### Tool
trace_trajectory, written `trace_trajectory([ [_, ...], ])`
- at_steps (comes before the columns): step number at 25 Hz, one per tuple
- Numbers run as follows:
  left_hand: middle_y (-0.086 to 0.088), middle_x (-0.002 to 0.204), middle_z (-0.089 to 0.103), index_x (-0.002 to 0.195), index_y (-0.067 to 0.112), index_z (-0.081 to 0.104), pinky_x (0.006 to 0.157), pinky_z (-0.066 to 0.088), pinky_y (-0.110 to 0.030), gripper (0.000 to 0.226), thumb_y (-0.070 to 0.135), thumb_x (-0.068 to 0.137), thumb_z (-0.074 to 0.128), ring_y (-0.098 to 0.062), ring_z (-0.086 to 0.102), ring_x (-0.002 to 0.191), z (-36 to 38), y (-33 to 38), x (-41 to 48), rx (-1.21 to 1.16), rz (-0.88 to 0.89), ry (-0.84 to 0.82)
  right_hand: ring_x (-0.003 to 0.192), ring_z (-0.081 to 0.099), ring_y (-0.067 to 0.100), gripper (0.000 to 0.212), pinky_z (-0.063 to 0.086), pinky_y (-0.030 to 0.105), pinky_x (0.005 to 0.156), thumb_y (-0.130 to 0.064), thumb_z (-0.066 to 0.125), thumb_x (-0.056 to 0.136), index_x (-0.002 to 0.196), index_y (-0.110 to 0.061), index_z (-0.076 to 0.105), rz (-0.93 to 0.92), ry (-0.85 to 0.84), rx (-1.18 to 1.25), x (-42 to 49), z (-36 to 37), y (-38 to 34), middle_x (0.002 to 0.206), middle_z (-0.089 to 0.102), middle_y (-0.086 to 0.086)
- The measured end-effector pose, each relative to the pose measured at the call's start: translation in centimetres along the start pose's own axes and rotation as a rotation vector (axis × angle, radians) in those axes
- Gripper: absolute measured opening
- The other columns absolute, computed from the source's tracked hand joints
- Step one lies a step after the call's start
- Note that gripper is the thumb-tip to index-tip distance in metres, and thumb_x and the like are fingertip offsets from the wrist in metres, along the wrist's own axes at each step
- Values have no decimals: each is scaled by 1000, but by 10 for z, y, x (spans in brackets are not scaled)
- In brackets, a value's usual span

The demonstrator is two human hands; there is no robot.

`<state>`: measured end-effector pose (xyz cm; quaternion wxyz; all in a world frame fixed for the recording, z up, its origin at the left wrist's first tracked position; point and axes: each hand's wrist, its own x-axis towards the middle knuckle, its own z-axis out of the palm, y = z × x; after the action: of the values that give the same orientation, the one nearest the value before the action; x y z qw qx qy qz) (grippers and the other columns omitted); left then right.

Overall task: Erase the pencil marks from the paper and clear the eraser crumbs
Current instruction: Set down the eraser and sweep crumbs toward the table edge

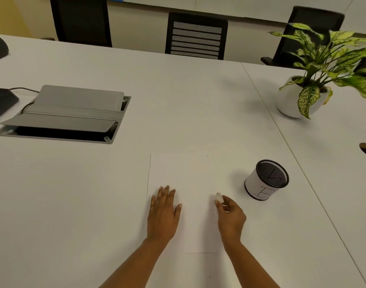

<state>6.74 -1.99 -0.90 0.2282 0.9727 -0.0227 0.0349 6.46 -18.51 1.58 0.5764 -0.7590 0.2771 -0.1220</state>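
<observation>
- The paper [188, 173] is white and lies flat on the white table [198, 100], right in front of the person, so it is hard to pick out
- Its left edge shows as a thin dark line, and there is a tiny dark spot at its far right corner; any pencil marks are too faint to see
- The left hand [163, 213] lies flat on the near left part of the paper, with its fingers straight and a little spread
- The right hand [231, 217] pinches a small white eraser [218, 197] in its fingertips, by the right edge of the paper; I cannot tell if the eraser touches the sheet
- A round mesh cup [266, 179] with a white wrap stands near the right hand, on its right, and does not touch it
- A plant [323, 59] in a white pot [290, 104] stands well away on the right
- A grey box lid [74, 104] stands open in the table, well away on the left
- The table top runs on wide past the far edge of the paper, up to the black chairs [196, 36]
</observation>
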Motion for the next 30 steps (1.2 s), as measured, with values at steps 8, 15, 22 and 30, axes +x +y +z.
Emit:
trace_trajectory([
  [8, -13, 129, 56, 123, 7, 56, 104, 34, -42, 70, 45, 97, 4, -28, 53, 119, 4, -17, -18, 149, -76, -40, 92, 54, 29, 28, 40, 30, 82, -16, 59, 87, 109, 2, 60, -21, 155, -183, 26, -59, 33, 102, 50, 15],
  [15, -14, 132, 53, 126, 4, 52, 109, 4, -31, 67, 44, 98, 6, -30, 52, 120, 6, -24, -17, 144, -56, -70, 99, 51, 22, 21, 38, 24, 85, -3, 55, 87, 106, -3, 61, -370, 115, -345, 26, -48, 19, 103, 54, 9],
  [22, -13, 135, 50, 133, 8, 38, 110, 5, -31, 59, 44, 98, 7, -21, 33, 128, 9, -30, -15, 155, -29, -17, 127, 41, 22, 32, 28, 23, 104, -9, 44, 93, 125, -6, 51, -525, -317, -584, 61, -16, 6, 136, 47, 12],
  [30, -13, 136, 48, 132, 6, 44, 110, 5, -32, 62, 43, 98, 7, -21, 32, 128, 12, -31, -16, 187, -26, 1, 141, -3, 14, 108, -6, 28, 111, -74, -28, 61, 143, -9, 0, -544, -529, -1084, 65, -10, 17, 154, -2, 5],
])
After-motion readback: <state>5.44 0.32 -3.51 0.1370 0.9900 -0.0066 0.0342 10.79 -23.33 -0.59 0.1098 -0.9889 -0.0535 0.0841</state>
